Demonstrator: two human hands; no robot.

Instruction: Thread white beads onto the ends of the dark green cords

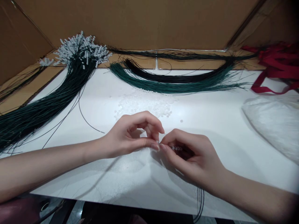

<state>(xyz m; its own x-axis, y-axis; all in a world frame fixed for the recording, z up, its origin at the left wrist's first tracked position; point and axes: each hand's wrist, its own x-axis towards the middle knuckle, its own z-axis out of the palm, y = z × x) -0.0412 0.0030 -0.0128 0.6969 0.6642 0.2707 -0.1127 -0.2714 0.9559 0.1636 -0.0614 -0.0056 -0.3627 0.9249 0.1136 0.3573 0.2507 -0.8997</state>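
Brown cardboard walls [163, 25] stand behind a white surface [221, 115]. On its left lies a thick bundle of dark wires [58, 93], its far ends tipped with white beads; a plastic bag [275, 124] lies at the right edge. Near the back curve a bunch of green wires [168, 87] and, just beyond it, a bunch of black wires [173, 77], with red ribbon [277, 65] heaped behind the bag. The right hand [187, 152] has its thumb and forefinger closed on a beaded wire [159, 143], held between the two hands above the surface. The left hand [140, 133] curls loosely, its forefinger raised and its thumb tip at the wire; whether it grips cannot be told. Dark strands [202, 202] hang past the front edge below the right wrist; a snag there could tug the wire from the pinch. Loose beads [144, 104] lie scattered just beyond the hands, where a brushing knuckle might send some rolling. The strung beads [177, 148] could slide off if the right fingers slacken.
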